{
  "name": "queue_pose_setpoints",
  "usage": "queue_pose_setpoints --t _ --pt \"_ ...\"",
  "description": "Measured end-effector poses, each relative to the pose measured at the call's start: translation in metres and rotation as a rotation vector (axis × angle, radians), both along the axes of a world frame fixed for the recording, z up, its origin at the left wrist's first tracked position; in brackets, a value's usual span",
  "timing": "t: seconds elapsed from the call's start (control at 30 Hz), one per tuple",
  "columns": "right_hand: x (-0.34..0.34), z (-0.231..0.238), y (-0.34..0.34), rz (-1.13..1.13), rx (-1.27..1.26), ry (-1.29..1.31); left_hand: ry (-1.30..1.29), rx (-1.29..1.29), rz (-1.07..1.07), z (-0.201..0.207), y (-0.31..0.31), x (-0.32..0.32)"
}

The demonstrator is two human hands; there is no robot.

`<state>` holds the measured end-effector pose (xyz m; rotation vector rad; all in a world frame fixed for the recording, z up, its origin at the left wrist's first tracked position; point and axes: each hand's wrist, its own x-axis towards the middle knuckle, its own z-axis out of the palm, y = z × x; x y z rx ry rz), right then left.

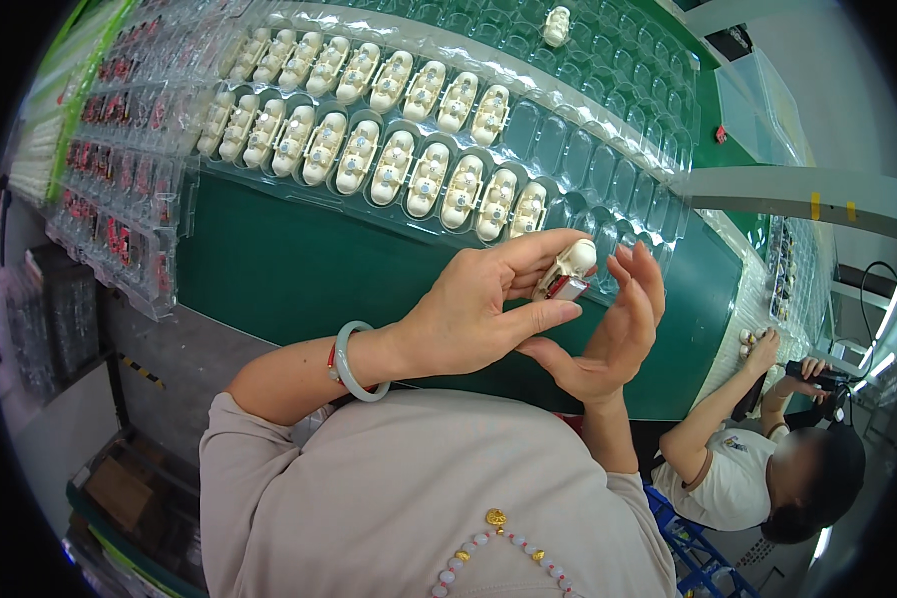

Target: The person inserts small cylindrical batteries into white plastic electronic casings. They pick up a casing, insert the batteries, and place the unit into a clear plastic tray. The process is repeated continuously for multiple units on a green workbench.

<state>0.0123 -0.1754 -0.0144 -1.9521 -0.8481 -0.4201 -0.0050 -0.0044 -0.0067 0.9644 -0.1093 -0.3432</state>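
Note:
Between the thumb and fingers of my left hand point(478, 304) is a small cream plastic housing point(574, 261) with a silver and red block point(567, 288) at its lower end. My right hand point(613, 334) is just to the right of it, fingers apart and curved, holding nothing. Beyond my hands lies a clear blister tray point(369, 207) with two rows of similar cream housings point(394, 167). Its right-hand pockets hold no housings. My left fingers partly cover the held housing, so its underside is hidden.
A second clear tray point(608, 60) at the back holds a single cream part point(556, 26). Stacked trays with red and black parts point(120, 169) stand at the left. The green table point(259, 254) runs underneath. A grey bar point(797, 187) crosses at right, near a co-worker point(757, 468).

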Motion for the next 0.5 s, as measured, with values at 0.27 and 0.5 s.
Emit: queue_pose_setpoints --t 0.27,0.5 --pt "0.007 0.013 -0.008 0.082 -0.264 -0.138 0.127 -0.074 -0.136 0.005 0.001 0.003" --pt "0.048 0.008 -0.121 -0.548 -0.112 0.105 -0.175 0.499 -0.015 0.014 0.008 0.006"
